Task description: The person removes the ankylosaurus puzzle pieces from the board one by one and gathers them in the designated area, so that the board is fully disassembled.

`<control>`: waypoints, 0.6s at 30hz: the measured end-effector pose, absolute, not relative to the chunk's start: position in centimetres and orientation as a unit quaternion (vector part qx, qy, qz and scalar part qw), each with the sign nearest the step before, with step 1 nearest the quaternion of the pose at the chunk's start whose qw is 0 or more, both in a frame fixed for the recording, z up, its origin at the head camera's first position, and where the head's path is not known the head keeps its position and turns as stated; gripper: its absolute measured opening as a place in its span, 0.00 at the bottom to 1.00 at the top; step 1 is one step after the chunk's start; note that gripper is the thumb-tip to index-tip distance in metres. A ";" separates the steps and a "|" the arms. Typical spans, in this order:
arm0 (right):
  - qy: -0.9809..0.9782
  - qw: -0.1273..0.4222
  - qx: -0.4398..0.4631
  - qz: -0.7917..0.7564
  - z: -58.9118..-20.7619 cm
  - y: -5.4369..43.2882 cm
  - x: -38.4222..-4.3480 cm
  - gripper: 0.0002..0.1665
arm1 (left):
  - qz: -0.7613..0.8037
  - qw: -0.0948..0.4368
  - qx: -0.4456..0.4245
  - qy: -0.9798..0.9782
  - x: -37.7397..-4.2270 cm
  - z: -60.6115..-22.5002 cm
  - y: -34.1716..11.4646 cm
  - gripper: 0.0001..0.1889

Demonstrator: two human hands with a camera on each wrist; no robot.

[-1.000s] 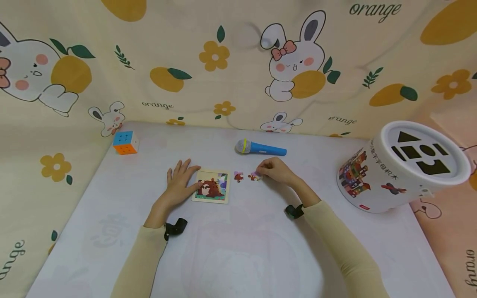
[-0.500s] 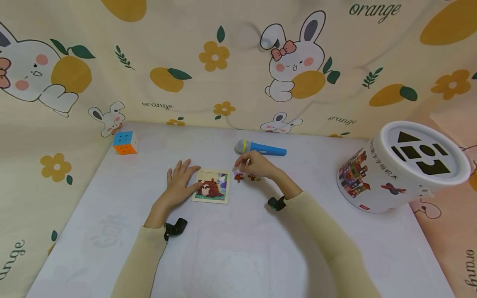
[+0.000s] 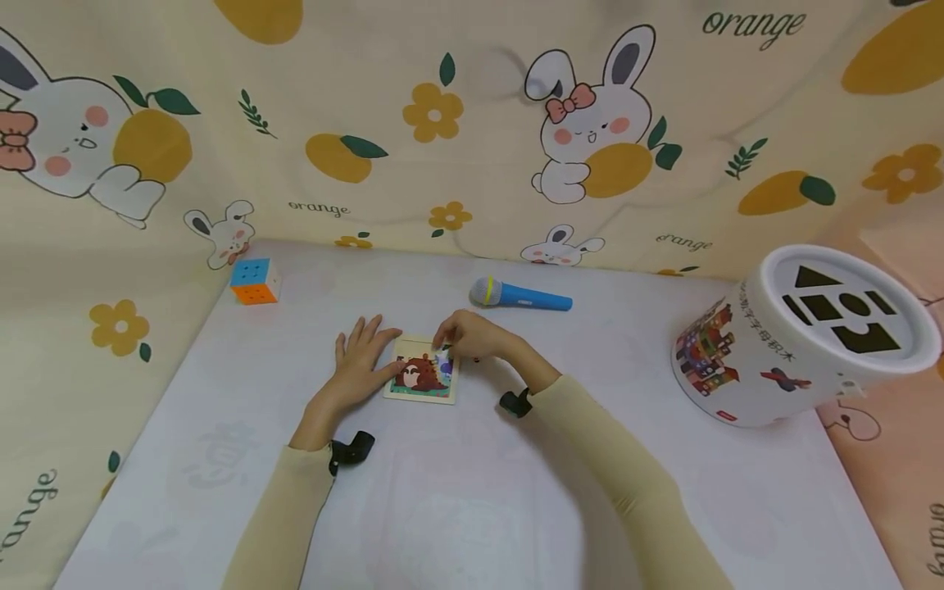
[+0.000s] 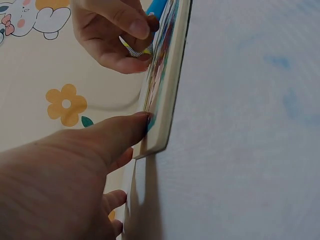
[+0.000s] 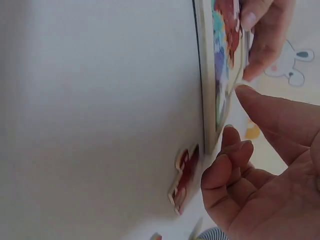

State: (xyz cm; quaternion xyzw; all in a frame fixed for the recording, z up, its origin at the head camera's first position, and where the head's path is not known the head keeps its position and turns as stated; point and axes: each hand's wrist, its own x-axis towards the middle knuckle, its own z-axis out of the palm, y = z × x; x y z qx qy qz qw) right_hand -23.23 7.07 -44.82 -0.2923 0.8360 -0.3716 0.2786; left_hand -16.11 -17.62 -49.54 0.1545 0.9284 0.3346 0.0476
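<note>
A small wooden jigsaw puzzle (image 3: 419, 376) in a pale frame, with a brown animal picture, lies flat on the table. My left hand (image 3: 361, 363) rests at its left side with fingers spread, and the thumb presses on the frame's edge. Over the puzzle's upper right corner, my right hand (image 3: 475, 336) pinches a small puzzle piece (image 5: 227, 106) between thumb and index finger; the fingers mostly hide it. A loose red-brown puzzle piece (image 5: 185, 177) lies beside the frame in the right wrist view. In the head view the right hand covers most of the loose pieces.
Behind the right hand lies a blue toy microphone (image 3: 524, 296). A puzzle cube (image 3: 255, 281) sits at the back left of the white table (image 3: 457, 508). The large white bucket (image 3: 796, 336) with a shape-hole lid stands at the right. A printed cloth (image 3: 383, 106) hangs behind.
My right hand has moved left from the loose pieces to the puzzle's upper right corner, carrying a piece. The left hand stays on the frame, and the head view has shifted slightly.
</note>
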 end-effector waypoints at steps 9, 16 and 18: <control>0.858 0.272 -0.285 -0.329 -45.5 6.5 -23.0 0.11 | 0.336 0.047 0.156 0.928 -16.2 -49.6 -17.5 0.31; 0.858 0.270 -0.281 -0.334 -45.4 6.5 -22.8 0.10 | 0.334 0.047 0.153 0.929 -16.2 -49.6 -17.5 0.31; 0.858 0.267 -0.283 -0.335 -45.5 6.6 -22.8 0.10 | 0.334 0.046 0.153 0.929 -16.2 -49.7 -17.6 0.30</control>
